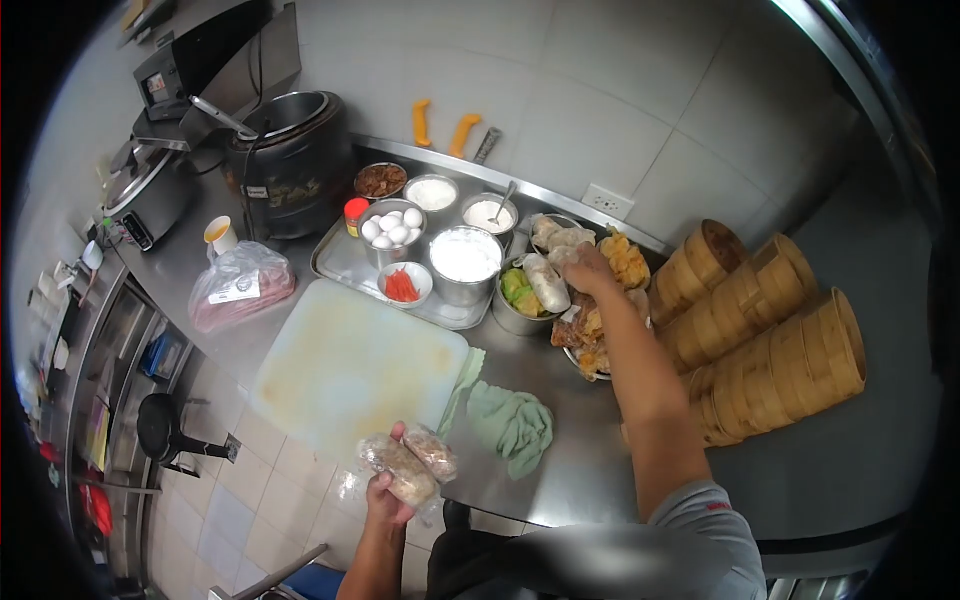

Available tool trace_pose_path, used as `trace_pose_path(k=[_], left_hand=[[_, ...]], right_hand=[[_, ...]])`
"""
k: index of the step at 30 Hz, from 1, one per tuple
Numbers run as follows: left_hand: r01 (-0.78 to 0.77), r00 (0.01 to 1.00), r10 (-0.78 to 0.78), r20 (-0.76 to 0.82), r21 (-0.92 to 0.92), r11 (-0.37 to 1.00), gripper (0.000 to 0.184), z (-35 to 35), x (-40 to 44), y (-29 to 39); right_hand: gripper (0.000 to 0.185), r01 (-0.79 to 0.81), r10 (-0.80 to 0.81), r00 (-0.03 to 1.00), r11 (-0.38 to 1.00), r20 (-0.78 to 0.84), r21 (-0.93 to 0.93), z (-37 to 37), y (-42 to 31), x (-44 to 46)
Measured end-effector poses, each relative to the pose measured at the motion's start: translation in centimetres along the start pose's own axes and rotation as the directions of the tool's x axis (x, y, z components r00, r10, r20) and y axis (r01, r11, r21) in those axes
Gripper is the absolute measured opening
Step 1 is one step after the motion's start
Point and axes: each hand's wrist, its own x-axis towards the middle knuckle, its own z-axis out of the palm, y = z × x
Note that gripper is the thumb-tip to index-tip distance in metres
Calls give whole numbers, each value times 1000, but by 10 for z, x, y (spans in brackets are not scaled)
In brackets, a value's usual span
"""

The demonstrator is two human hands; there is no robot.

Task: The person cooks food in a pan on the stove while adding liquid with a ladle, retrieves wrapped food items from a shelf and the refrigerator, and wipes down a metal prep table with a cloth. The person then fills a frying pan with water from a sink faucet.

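Observation:
My left hand (393,500) is closed around two plastic-wrapped rolls (400,470), held in front of the cutting board's near edge. My right hand (592,272) reaches to the back right, with its fingers bent against a pale plastic-wrapped roll (545,283); its fingertips are partly hidden. That roll leans over a metal pot of lettuce (521,293). Behind the fingers, more pale wrapped packages (556,234) fill another container. Under my right forearm lies a heap of brown and orange fried-looking food (580,330), partly covered by the arm.
A white cutting board (355,360) and a green cloth (510,420) lie in front. A metal tray (340,255) carries a pot of eggs (393,228), white powder (466,254) and red strips (402,286). Bamboo steamers (780,370) stand right, a bagged pink package (245,285) left, black cooker (290,170) behind.

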Motion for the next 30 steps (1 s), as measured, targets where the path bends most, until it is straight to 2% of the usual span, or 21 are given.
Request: trace_pose_path(k=[1, 2, 4, 5, 6, 8, 9, 11, 12, 14, 16, 18, 20, 22, 24, 25, 26, 27, 29, 30], left_hand=[[2, 1000, -2, 3, 0, 1000, 75, 1, 3, 0], [10, 1000, -10, 11, -13, 1000, 75, 2, 6, -1], [30, 999, -29, 19, -23, 999, 75, 1, 11, -2], [37, 999, -37, 13, -16, 999, 75, 0, 13, -3], [42, 999, -42, 11, -9, 999, 75, 0, 15, -4], [61, 998, -61, 13, -29, 998, 77, 7, 16, -3], [73, 997, -73, 8, -48, 996, 79, 10, 18, -1], [79, 997, -78, 18, -57, 995, 82, 12, 23, 0], [86, 996, -85, 24, -66, 994, 84, 12, 25, 0], [91, 996, -89, 31, -56, 994, 86, 9, 38, 0], [92, 995, -90, 46, -35, 995, 87, 10, 62, 2], [99, 992, -106, 75, 85, 991, 83, 21, 93, 1], [148, 979, -162, 125, 115, 982, 84, 38, 124, 3], [221, 960, -226, 167, 48, 974, 79, 42, 157, 0], [251, 952, -263, 155, 91, 964, 75, 41, 193, -5], [254, 951, -266, 159, 92, 963, 75, 44, 209, -6], [271, 951, -289, 110, 153, 950, 71, 52, 222, -7], [292, 948, -311, 61, 211, 933, 68, 61, 234, -9], [310, 945, -326, 18, 269, 912, 61, 76, 261, -16], [332, 940, -341, -33, 327, 885, 56, 82, 275, -20]], right_hand=[[70, 31, -34, 999, 991, 20, 132, -2, 1, -5], [70, 30, -32, 999, 991, 17, 133, 5, 1, -7], [67, -8, 15, 989, 999, -150, 43, 26, 2, -12], [68, -30, 27, 996, 999, -79, -34, 23, 4, -13], [68, -38, 35, 996, 999, -85, -33, 21, 5, -15], [55, -3, -41, 964, 986, -261, -164, 21, -1, -20], [55, -3, -41, 963, 987, -267, -163, 14, -15, -32], [58, 64, -175, 916, 952, -361, -298, -1, -51, -68], [58, 66, -176, 916, 952, -361, -298, 9, -55, -72], [60, 51, -112, 978, 946, -174, -319, 37, -53, -75], [62, 39, -113, 975, 936, -192, -351, 55, -48, -61], [62, -72, 7, 982, 939, -190, -335, 64, -51, -55], [61, -35, -22, 983, 953, -183, -300, 71, -41, -49], [60, -1, -49, 982, 963, -181, -269, 69, -34, -49], [54, 47, -62, 984, 994, -165, -98, 54, -33, -57], [54, 44, -60, 984, 994, -169, -98, 45, -32, -65], [51, 40, -13, 988, 985, -157, 171, 35, -32, -79], [49, 29, 32, 990, 904, -134, 426, 24, -31, -96], [53, -14, 130, 970, 873, -204, 488, 3, -24, -135], [53, 4, 175, 959, 781, -224, 624, 8, -3, -150]])
